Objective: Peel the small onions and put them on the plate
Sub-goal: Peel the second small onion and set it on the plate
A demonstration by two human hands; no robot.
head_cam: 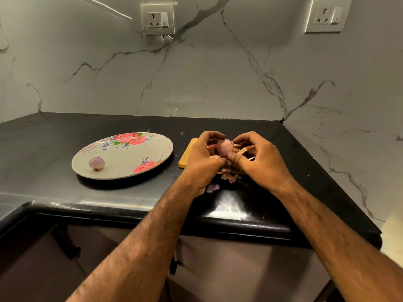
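A small onion (224,148) pinched by left grip (201,162) and right grip (260,163) over the board (185,159), long axis lined up far to near, peeled onion (96,163) laid on plate (130,159)

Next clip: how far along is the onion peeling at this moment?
Done: one peeled onion lies on the floral plate. In hand: a second onion, skin apparently still on, in the grip of the left hand and right hand over the wooden board, loose peels beneath. Left: finish peeling it and plate it. Any further onions are hidden behind the hands.
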